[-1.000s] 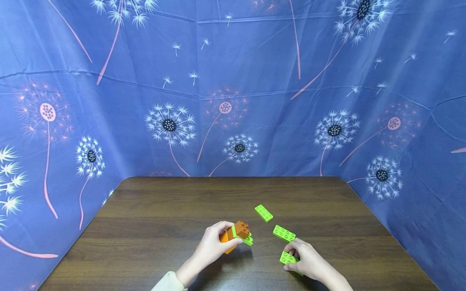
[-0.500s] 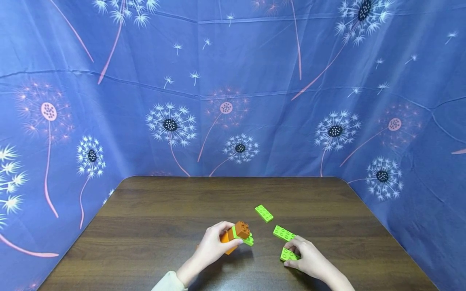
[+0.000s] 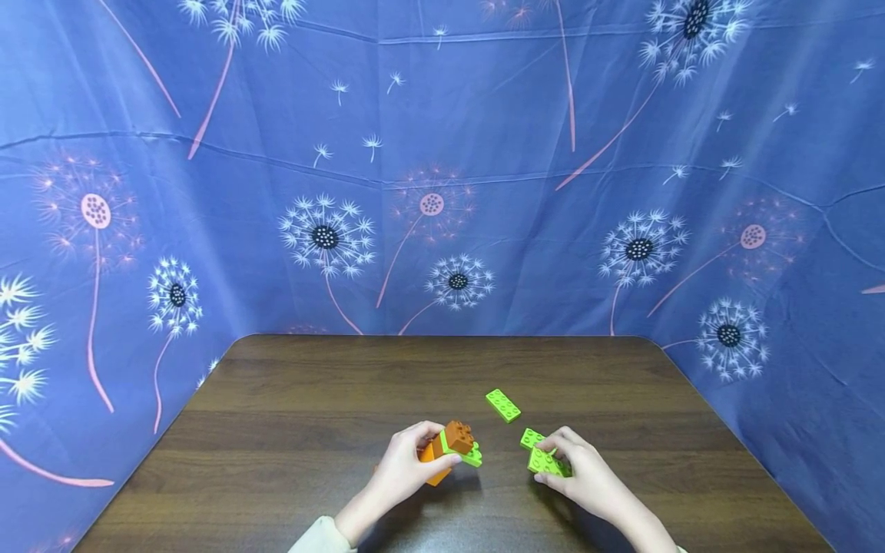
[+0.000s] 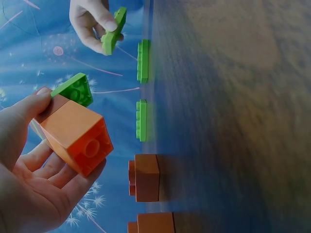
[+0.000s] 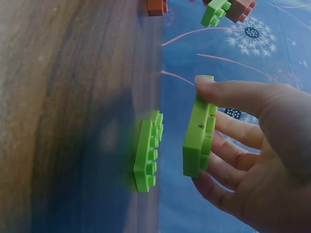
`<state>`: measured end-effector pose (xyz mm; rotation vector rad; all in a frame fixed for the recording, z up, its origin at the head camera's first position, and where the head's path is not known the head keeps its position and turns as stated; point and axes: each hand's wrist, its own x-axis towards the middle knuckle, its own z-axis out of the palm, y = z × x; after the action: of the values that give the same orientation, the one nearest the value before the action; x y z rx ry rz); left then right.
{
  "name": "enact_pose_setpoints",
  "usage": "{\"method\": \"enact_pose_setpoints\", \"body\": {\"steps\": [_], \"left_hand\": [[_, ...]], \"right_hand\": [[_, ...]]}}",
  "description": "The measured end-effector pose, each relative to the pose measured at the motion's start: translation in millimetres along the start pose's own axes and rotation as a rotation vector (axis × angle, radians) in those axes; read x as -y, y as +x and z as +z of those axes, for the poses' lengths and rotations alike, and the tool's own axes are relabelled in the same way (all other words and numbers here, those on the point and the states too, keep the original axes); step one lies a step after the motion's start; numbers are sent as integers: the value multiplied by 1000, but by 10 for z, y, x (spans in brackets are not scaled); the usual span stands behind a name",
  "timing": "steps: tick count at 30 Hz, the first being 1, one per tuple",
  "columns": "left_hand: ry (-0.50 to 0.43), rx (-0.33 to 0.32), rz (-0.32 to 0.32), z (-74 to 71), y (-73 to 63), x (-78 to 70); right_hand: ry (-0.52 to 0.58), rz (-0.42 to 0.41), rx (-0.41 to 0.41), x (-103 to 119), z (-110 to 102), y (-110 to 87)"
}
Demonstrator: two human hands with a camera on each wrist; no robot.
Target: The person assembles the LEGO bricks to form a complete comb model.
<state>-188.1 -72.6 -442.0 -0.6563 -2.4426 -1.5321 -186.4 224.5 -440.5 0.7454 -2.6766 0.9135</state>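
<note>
My left hand (image 3: 401,467) grips a stack of toy building bricks, raised above the table. An orange brick (image 4: 73,125) forms its lower end, a brown studded brick (image 3: 459,436) its upper end. A green plate brick (image 4: 77,90) juts out from the stack's side. Thumb and fingers of my right hand (image 3: 588,478) pinch another green plate brick (image 5: 197,138) by its ends, clear of the tabletop. Below it a second green plate brick (image 5: 146,160) lies on the table, partly covered in the head view.
A loose green plate brick (image 3: 502,405) lies farther back on the wooden table (image 3: 332,384). The left wrist view shows a brown brick (image 4: 147,177) and another brown brick (image 4: 156,224) on the tabletop. A blue dandelion-print cloth (image 3: 525,230) hangs around the table.
My right hand has lifted its green plate brick off the table and shifted it slightly away from me, overlapping the lying one in view. My left hand holds nearly still.
</note>
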Motion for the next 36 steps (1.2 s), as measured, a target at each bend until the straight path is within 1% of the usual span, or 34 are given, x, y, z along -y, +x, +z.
{"method": "enact_pose_setpoints", "body": {"steps": [5,12,15,20,23,29,32,36], "left_hand": [[-3,4,-4,2,2,5],[-13,11,-8,15,-13,-9],[-22,14,-7,21,-15,-22],[-22,25,6,29,-21,-45],[-21,34,7,33,-24,-53],[-26,63,-6,42,-24,-56],[-32,69,-12,49,-24,-59],[-36,70,-11,56,-25,-73]], "right_hand": [[-16,-25,-30,42,-11,28],[-33,-124,-106,77,4,78],[-30,-138,-128,97,6,98],[-20,-135,-143,151,0,125],[-14,-148,-147,170,5,148],[21,-163,-127,205,21,181],[31,-173,-138,233,34,205],[42,-208,-171,279,49,242]]}}
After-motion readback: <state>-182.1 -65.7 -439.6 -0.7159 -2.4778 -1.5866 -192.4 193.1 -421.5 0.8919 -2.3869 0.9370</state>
